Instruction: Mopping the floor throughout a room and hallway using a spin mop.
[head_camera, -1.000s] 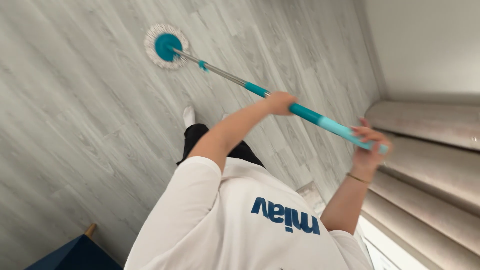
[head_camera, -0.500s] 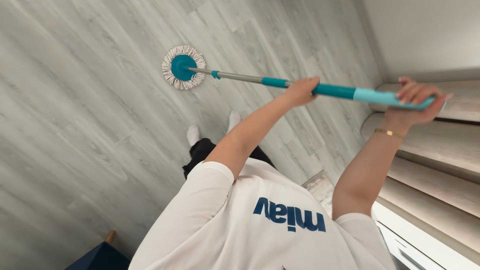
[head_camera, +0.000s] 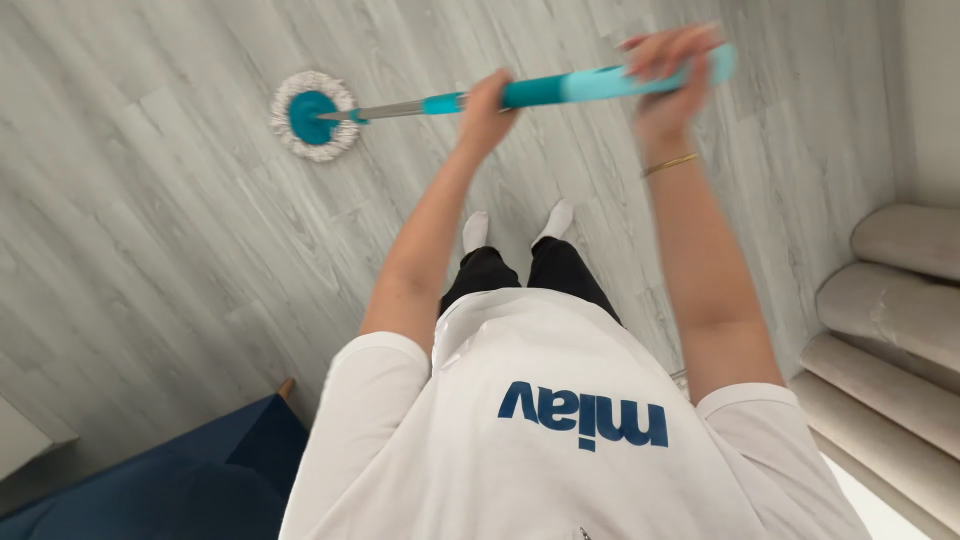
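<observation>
I look down over my white shirt at a grey wood-look floor (head_camera: 150, 250). A mop with a round white-fringed teal head (head_camera: 311, 115) rests on the floor at the upper left. Its metal and teal handle (head_camera: 540, 92) runs right across the top of the view. My left hand (head_camera: 487, 103) grips the handle at its middle. My right hand (head_camera: 667, 62), blurred, with a gold bracelet on the wrist, grips the light teal end of the handle. My feet in white socks (head_camera: 517, 225) stand below the handle.
Beige carpeted stair steps (head_camera: 900, 300) curve along the right side. A dark blue piece of furniture (head_camera: 150, 480) with a wooden leg sits at the lower left. A pale wall (head_camera: 930, 90) stands at the upper right.
The view has swung so the stairs sit further right. The mop head has moved left on the floor, and both hands have shifted left with the handle.
</observation>
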